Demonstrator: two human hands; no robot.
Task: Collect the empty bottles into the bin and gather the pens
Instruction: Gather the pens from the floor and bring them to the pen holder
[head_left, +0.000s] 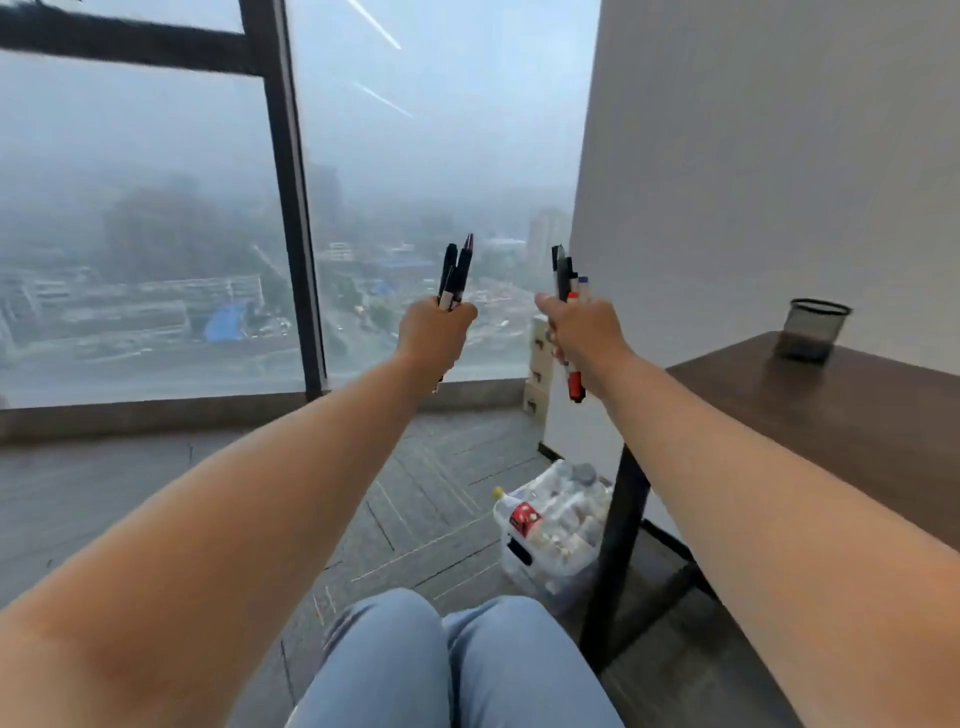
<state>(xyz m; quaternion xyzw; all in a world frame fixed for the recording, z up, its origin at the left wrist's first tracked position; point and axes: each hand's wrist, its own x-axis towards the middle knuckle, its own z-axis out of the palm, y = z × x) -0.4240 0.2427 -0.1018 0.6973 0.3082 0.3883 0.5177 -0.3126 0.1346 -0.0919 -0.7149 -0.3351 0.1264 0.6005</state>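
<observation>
We have both arms stretched out in front of us, well above the floor; our left hand (436, 332) is closed in a fist around a small bunch of dark pens (456, 273), and our right hand (584, 332) is closed around a mixed bunch of markers (567, 283), black ones on top and a white one with a red cap (574, 383) sticking out below the fist. Both bunches stand nearly upright, long axes running floor to ceiling; the left bunch leans slightly to the right at its top, the right bunch sits closer to vertical. The bin (553, 525), a clear plastic one on the floor beside the bench leg (618, 551), already looks full of empty bottles, so we judge that half done; what remains is to bring the pens together. The black mesh cup (815, 330) at the back of the bench (831, 410) looks the likely home for them. To do it well we would keep each fist snug so nothing slides out below, carry the bunches over the cup one at a time, keep them upright, and lower the ends inside the rim before loosening; the red-capped marker hangs lowest and seems the likeliest to slip.
</observation>
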